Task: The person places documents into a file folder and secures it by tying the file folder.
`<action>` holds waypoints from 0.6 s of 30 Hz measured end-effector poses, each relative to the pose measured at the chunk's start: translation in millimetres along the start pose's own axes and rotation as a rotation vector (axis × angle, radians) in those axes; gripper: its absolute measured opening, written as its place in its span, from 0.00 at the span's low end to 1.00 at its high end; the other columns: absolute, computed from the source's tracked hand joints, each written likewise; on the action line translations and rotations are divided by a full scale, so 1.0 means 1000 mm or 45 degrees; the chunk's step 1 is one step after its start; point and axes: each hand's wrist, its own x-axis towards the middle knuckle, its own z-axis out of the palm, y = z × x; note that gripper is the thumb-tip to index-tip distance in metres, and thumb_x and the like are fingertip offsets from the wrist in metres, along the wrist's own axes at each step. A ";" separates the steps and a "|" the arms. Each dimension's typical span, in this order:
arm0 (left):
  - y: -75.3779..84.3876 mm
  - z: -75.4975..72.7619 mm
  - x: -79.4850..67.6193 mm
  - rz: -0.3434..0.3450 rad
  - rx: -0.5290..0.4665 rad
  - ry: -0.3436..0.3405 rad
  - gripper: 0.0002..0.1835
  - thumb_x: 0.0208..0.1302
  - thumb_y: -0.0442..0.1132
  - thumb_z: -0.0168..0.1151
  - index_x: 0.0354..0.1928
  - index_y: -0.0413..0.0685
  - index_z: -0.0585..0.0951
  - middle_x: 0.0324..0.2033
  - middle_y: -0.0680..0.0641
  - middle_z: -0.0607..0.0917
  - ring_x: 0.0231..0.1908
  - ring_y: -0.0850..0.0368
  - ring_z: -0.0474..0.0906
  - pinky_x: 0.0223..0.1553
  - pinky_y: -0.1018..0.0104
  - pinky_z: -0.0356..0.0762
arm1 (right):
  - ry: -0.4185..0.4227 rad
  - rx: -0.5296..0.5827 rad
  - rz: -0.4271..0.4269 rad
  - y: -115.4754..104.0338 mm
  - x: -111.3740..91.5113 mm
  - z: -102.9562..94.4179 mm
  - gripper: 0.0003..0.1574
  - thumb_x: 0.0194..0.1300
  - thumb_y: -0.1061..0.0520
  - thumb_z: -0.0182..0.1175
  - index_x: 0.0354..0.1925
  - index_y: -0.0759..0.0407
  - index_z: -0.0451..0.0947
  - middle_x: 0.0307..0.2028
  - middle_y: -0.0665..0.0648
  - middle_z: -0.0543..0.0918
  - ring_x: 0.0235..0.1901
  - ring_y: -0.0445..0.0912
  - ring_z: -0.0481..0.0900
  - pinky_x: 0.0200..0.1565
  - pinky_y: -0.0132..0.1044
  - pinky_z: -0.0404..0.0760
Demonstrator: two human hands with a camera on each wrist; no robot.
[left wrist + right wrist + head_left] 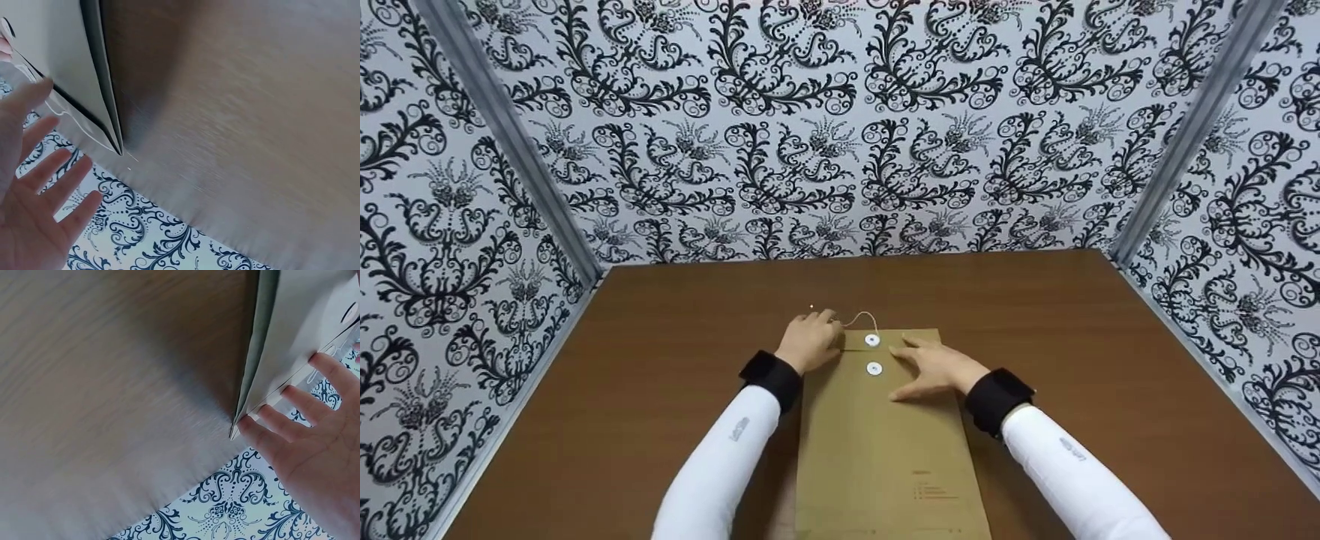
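A brown paper envelope [877, 442] lies lengthwise on the table. Its flap [915, 340] at the far end is folded down. One white round button [872, 340] sits on the flap and another white button [874, 368] on the body just below. From the upper button a thin white string [868, 313] loops over the far edge toward the left hand [811, 341]. That hand is at the envelope's far left corner, fingers extended and spread in the left wrist view, thumb beside the flap. The right hand [934, 367] rests on the flap's right side, straight fingertips [319, 359] along its edge.
The brown wooden table [675, 337] extends on both sides of the envelope. Black-and-white patterned walls [825, 150] stand behind it and at both sides, with grey posts [1192, 135] at the corners. Both wrists wear black bands [997, 397] over white sleeves.
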 end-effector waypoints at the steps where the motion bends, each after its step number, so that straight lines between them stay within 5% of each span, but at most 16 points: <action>1: 0.000 0.002 0.003 -0.009 0.017 0.035 0.14 0.59 0.43 0.74 0.45 0.47 0.86 0.52 0.44 0.85 0.50 0.44 0.85 0.52 0.50 0.84 | 0.004 -0.003 -0.003 0.000 0.000 0.000 0.58 0.57 0.32 0.72 0.76 0.56 0.65 0.78 0.70 0.59 0.77 0.69 0.60 0.74 0.62 0.64; 6: 0.001 0.009 0.014 -0.021 0.095 0.122 0.12 0.62 0.37 0.70 0.47 0.46 0.86 0.51 0.47 0.88 0.51 0.49 0.87 0.54 0.54 0.84 | 0.017 0.002 -0.007 0.001 0.000 0.000 0.58 0.56 0.32 0.72 0.76 0.56 0.65 0.78 0.70 0.59 0.76 0.68 0.61 0.74 0.62 0.65; 12: 0.004 0.014 0.021 0.003 0.130 -0.025 0.15 0.68 0.32 0.61 0.54 0.45 0.86 0.57 0.47 0.88 0.59 0.49 0.84 0.64 0.53 0.79 | 0.003 0.000 -0.011 0.001 0.000 0.000 0.59 0.56 0.32 0.72 0.76 0.56 0.65 0.78 0.71 0.60 0.76 0.68 0.61 0.74 0.62 0.65; 15: 0.005 0.019 0.026 0.028 0.196 -0.037 0.15 0.68 0.31 0.58 0.53 0.45 0.86 0.55 0.48 0.89 0.58 0.50 0.84 0.63 0.55 0.80 | -0.013 -0.002 0.002 0.000 0.000 -0.001 0.59 0.56 0.32 0.72 0.76 0.55 0.65 0.78 0.70 0.59 0.77 0.67 0.61 0.75 0.60 0.65; 18: 0.005 0.025 0.031 0.045 0.290 0.038 0.11 0.66 0.32 0.60 0.44 0.47 0.89 0.44 0.50 0.91 0.48 0.53 0.88 0.55 0.59 0.84 | -0.022 -0.005 -0.007 -0.001 0.002 -0.002 0.59 0.56 0.33 0.73 0.76 0.56 0.65 0.78 0.70 0.59 0.77 0.67 0.61 0.75 0.61 0.65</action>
